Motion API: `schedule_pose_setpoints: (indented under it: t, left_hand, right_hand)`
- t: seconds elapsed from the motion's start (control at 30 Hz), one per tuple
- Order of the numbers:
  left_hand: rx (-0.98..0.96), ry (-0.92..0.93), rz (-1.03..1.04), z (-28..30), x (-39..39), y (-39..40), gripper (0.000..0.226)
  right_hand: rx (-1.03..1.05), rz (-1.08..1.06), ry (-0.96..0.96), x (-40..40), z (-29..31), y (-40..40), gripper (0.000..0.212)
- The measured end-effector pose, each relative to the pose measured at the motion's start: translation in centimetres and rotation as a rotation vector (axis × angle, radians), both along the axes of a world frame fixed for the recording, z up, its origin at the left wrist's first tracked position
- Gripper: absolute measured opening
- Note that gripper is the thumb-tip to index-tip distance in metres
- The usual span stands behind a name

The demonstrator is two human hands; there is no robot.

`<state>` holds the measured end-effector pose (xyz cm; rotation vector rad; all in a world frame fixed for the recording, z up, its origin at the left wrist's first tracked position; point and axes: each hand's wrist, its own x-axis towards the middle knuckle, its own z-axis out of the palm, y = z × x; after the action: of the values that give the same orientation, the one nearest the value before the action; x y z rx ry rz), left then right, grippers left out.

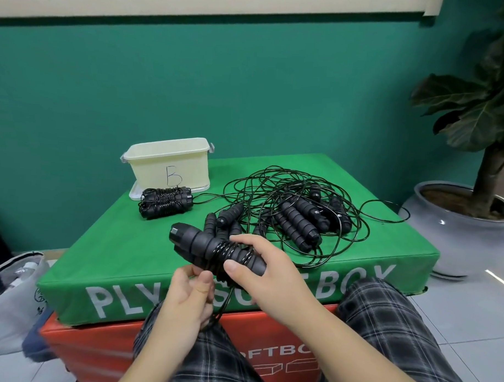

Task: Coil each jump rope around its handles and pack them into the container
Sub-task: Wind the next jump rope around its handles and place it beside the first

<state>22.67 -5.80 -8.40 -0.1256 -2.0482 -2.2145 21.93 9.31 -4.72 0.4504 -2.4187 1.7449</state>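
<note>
With right hand gripping the paired handles and left hand pinching the cord, slack could loosen the wraps.

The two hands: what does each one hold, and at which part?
The right hand grips the pair of handles near their lower end, over the wound rope. The left hand pinches the loose rope just below the handles.

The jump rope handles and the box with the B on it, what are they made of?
The handles look like soft black foam: matte, with ridged, cushiony segments. Their end caps seem to be hard plastic, slightly shiny. The box looks like cream plastic: smooth, thin-walled, with clear clips on its sides.
</note>
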Motion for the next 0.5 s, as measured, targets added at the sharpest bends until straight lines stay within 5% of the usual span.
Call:
schedule_pose_setpoints:
  t: [0.17, 0.37, 0.5]
  left_hand:
    - [-0.062, -0.103, -0.076, -0.05, 0.67, -0.32, 0.110]
    - [0.201, -0.149, -0.174, 0.35, 0.92, 0.25, 0.060]
    - [-0.015, -0.025, -0.042, 0.15, 0.49, -0.05, 0.083]
  right_hand:
    - [-0.091, 0.068, -0.044, 0.17, -0.35, -0.17, 0.021]
    - [-0.212, 0.109, -0.034, 0.08, -0.47, -0.68, 0.027]
    - [-0.257, 0.084, 0.001, -0.22, -0.07, -0.45, 0.025]
